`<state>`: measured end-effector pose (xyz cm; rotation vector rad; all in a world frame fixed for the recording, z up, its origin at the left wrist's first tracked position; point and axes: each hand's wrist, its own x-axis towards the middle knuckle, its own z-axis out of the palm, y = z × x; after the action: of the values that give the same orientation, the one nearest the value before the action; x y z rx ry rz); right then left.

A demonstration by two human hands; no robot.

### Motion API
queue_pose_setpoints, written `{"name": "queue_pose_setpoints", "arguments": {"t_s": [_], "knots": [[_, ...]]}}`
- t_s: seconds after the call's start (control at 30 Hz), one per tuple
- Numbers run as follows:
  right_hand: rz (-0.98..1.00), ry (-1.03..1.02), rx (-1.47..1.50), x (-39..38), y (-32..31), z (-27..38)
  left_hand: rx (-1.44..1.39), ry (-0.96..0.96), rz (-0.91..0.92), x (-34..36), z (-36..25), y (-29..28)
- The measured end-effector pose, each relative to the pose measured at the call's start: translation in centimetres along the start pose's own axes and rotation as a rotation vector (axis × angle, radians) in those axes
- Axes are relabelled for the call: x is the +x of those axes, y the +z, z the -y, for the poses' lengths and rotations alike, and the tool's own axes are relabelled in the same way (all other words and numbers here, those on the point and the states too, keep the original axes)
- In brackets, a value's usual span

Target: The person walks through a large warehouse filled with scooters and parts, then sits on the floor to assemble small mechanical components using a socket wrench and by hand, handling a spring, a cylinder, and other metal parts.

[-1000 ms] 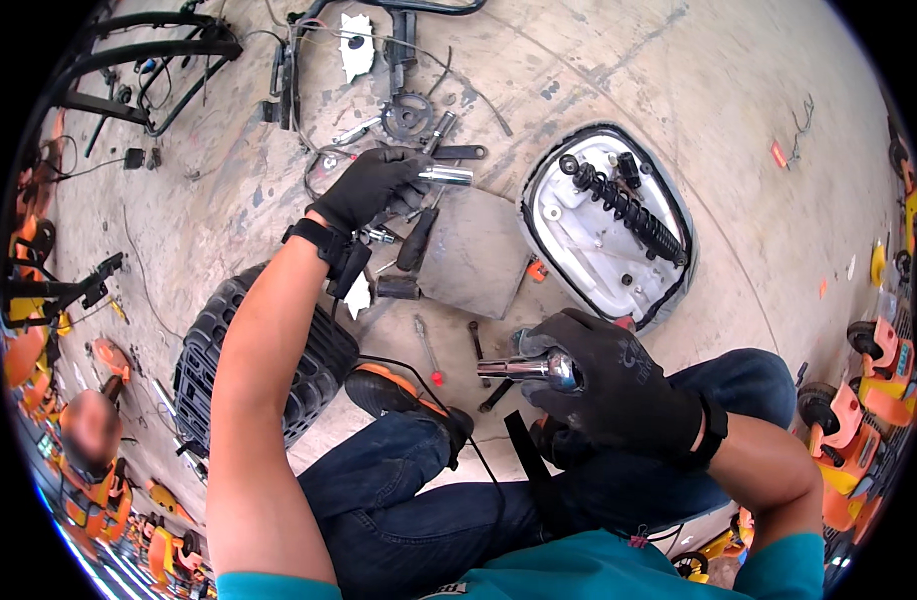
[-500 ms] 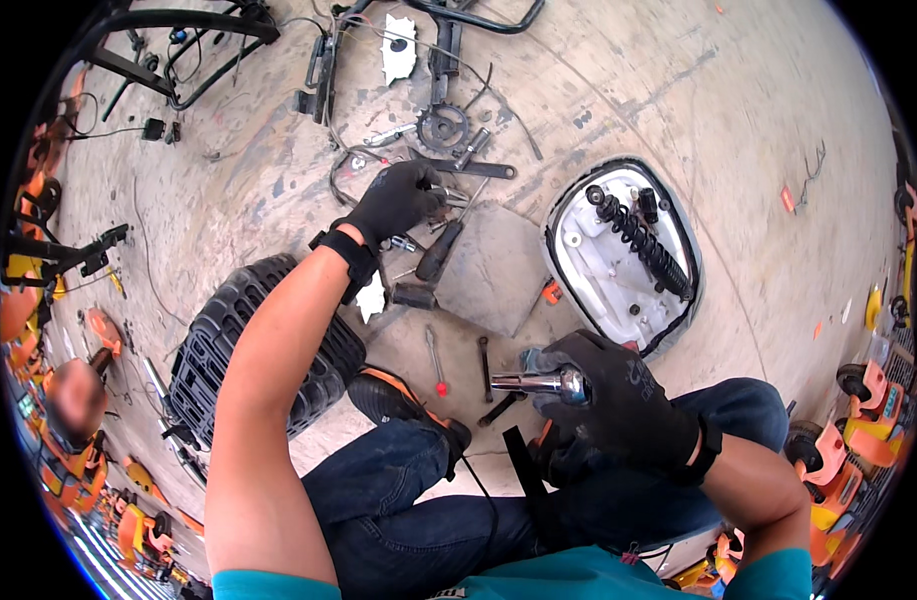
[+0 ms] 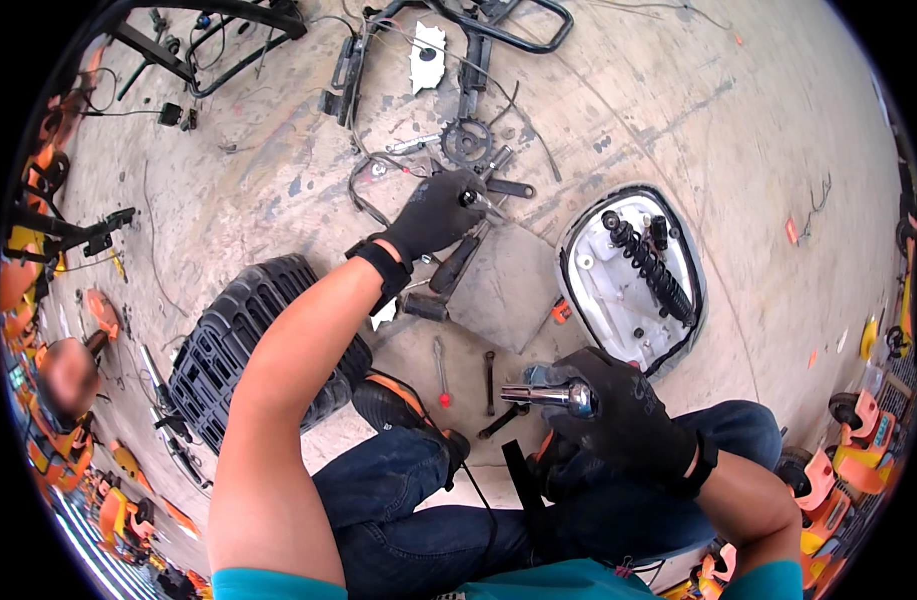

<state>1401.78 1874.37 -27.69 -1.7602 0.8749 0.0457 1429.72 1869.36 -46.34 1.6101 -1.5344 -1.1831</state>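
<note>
Here: two gloved hands at work over parts on a concrete floor

Seated person, legs in blue jeans, both hands in black gloves. Left hand point(image 3: 436, 212) reaches far out over the concrete floor point(image 3: 758, 120), fingers curled round a small metal part point(image 3: 475, 199); what kind of part it is cannot be told from here. Hand sits just short of a small sprocket point(image 3: 467, 142) and beside a dark wrench point(image 3: 508, 187) lying flat.

Right hand point(image 3: 618, 412) is close to the body, above the right knee, clenched on a chrome ratchet handle point(image 3: 546, 396). The shaft points toward the person's left, roughly level.

Between the hands: a grey square mat point(image 3: 503, 290), with a black-handled tool point(image 3: 456, 262) lying across its left edge. Just off the mat's near edge lie a slim spanner with a red tip point(image 3: 440, 370) and a second dark spanner point(image 3: 489, 380), side by side but apart.

Right of the mat, touching nothing else, a white oval tray with a black rim point(image 3: 588, 290); a black coil-spring shock absorber point(image 3: 646, 268) lies in it lengthwise.

Left of the left forearm, a black ribbed plastic panel point(image 3: 233, 350) lies on the floor. A black tube frame point(image 3: 508, 35) and loose cables run along the far edge of the view.
</note>
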Motion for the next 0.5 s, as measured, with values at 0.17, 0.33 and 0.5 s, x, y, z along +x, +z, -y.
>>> {"name": "queue_pose_setpoints", "arguments": {"t_s": [0.17, 0.33, 0.5], "knots": [[0.022, 0.015, -0.011, 0.3, -0.3, 0.5, 0.108, -0.038, 0.026, 0.4, 2.1, 1.0], [0.018, 0.020, -0.015, 0.5, -0.2, 0.6, -0.052, -0.168, 0.037, 0.5, 3.8, 0.8], [0.019, 0.013, -0.011, 0.8, -0.1, 0.2, -0.075, -0.237, -0.029, 0.0, 3.8, -0.4]]}}
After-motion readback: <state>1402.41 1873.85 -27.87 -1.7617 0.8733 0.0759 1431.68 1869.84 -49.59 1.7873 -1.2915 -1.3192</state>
